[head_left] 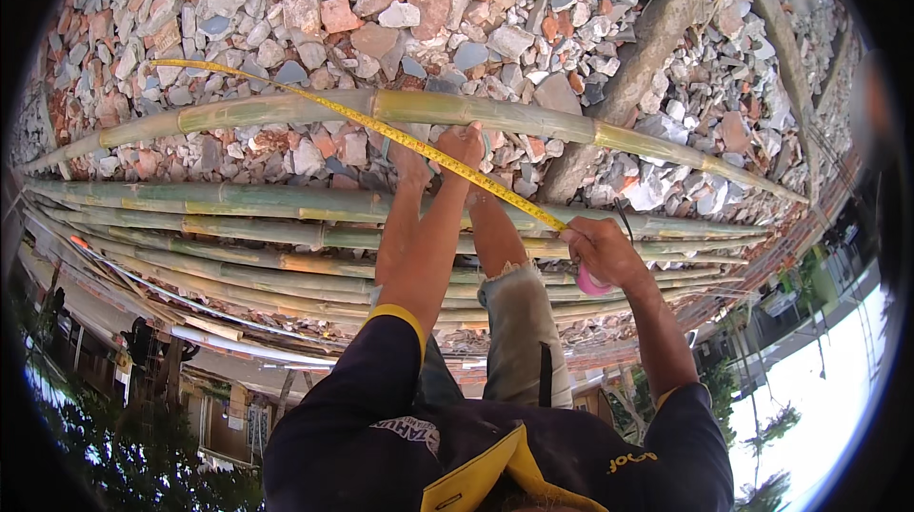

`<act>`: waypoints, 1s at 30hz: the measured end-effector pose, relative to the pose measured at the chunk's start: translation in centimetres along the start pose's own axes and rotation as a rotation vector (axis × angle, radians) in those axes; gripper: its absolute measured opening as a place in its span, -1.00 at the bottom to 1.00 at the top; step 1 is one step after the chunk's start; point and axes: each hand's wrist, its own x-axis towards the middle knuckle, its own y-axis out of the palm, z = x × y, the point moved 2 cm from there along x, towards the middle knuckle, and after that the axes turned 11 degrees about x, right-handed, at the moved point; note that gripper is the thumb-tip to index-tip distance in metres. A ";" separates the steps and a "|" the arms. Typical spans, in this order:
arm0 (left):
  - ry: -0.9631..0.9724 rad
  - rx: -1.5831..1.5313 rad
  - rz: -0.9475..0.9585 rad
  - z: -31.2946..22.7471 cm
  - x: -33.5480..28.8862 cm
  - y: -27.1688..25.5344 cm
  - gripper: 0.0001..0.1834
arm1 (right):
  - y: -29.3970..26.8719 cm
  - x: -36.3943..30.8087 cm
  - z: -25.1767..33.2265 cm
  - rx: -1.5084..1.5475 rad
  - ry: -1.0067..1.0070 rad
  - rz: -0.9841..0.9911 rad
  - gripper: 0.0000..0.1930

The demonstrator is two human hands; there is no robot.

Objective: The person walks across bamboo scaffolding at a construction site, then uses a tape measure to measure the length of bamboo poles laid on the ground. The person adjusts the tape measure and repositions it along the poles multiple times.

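A long green-yellow bamboo pole [428, 106] lies crosswise in front of me, bowed in the view. At its near edge is my left hand [461, 144], fingers closed against the pole; part of the grip is hidden. My right hand [602, 250], lower and to the right, is closed around a tape measure with a pink case [592, 281]. From it the yellow tape blade [409, 140] runs out to the upper left. The blade passes over my left wrist and crosses the pole at a slant. Its far end hangs or rests above the rubble; I cannot tell which.
Broken brick and concrete rubble [390, 17] covers the ground beyond the pole. Several more bamboo poles [238, 198] lie side by side at my legs. A concrete beam [657, 45] slants through the rubble on the right. My sandalled feet stand between the poles.
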 end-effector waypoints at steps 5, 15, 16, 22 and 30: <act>0.082 -0.068 -0.022 1.0 0.5 0.9 -0.66 | 2.1 0.1 -0.9 0.044 -0.063 0.004 -0.82; 0.083 -0.076 0.032 1.4 0.9 0.6 -0.67 | 4.6 0.0 -1.9 0.057 -0.244 0.011 -0.83; 0.030 -0.085 0.065 1.5 0.9 0.5 -0.66 | 4.9 0.0 -1.9 0.071 -0.278 0.013 -0.84; 0.130 0.149 0.002 1.6 1.1 -0.4 -0.69 | 5.7 0.2 -2.9 0.146 -0.324 0.023 -0.86; 0.043 0.068 -0.020 1.7 1.3 -0.5 -0.54 | 5.1 -2.6 -5.3 0.242 -0.165 0.036 -0.87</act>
